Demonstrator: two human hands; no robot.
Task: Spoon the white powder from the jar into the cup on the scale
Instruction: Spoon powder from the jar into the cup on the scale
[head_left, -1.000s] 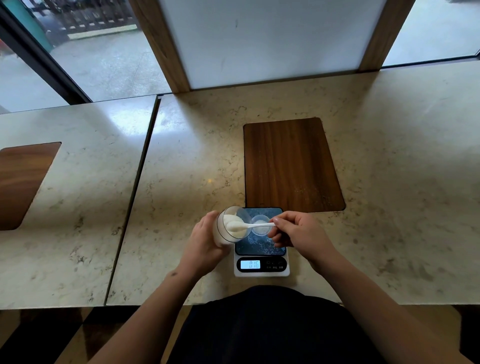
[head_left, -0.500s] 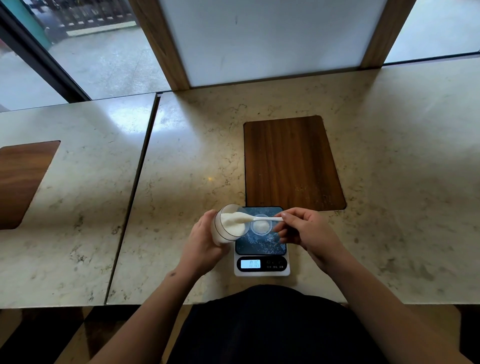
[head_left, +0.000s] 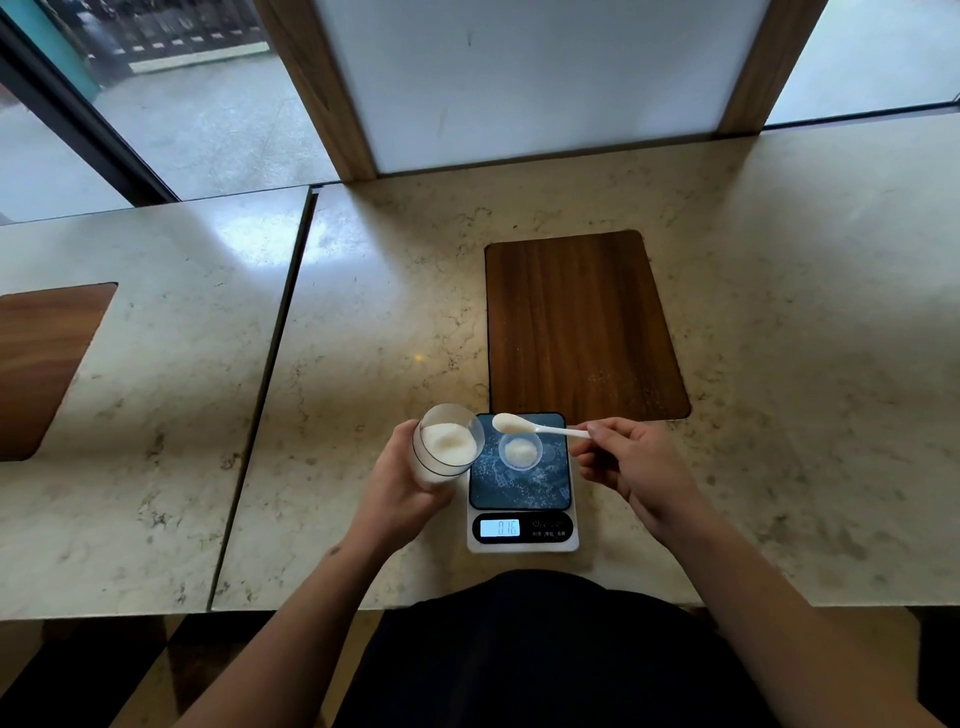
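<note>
My left hand (head_left: 400, 488) grips a clear jar (head_left: 445, 441) of white powder, tilted toward the scale, just left of it. My right hand (head_left: 628, 467) pinches the handle of a white spoon (head_left: 524, 426) whose bowl, heaped with powder, hovers just beyond the small clear cup (head_left: 520, 451). The cup holds some white powder and sits on the dark platform of a white digital scale (head_left: 522, 543), whose lit display reads 0.16. Spilled grains dot the platform.
The scale stands near the front edge of a marble counter (head_left: 395, 322). A dark wooden inset panel (head_left: 582, 327) lies right behind the scale, another at the far left (head_left: 41, 358). A seam splits the counter left of the jar. Windows and a wooden frame rise behind.
The spoon has come out of the jar with a load of powder and moved right, to above the far edge of the cup. The jar stays tilted in my left hand.
</note>
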